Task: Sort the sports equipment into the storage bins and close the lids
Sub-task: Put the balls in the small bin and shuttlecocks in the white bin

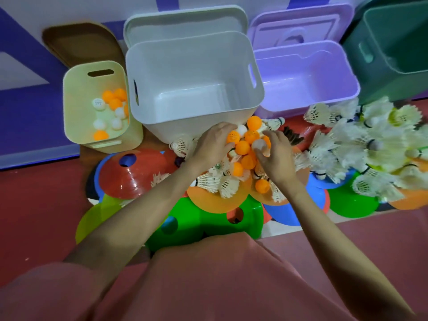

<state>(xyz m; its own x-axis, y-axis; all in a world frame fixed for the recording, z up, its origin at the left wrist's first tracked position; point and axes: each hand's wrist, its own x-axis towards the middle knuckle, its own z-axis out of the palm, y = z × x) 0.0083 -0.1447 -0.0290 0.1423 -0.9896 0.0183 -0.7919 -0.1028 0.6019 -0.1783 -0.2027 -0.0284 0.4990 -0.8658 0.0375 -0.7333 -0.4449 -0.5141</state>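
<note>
A heap of orange ping-pong balls (243,147) with a few white ones lies on the floor against the front of the white bin (185,66). My left hand (212,145) curls over the heap's left side, fingers on an orange ball (232,137). On the heap's right side, my right hand (276,157) pinches a white ball (258,144) between thumb and fingers. The small yellow bin (74,100) at the left holds several orange and white balls. The white bin and the purple bin (312,66) are empty. Feather shuttlecocks (370,140) are piled at the right.
Flat cones in red (129,177), green (208,221), blue, orange and yellow lie overlapped under and around the heap. A dark green bin (393,54) stands at the far right. A brown lid (81,42), white lid (185,19) and purple lid (298,22) lean behind the bins.
</note>
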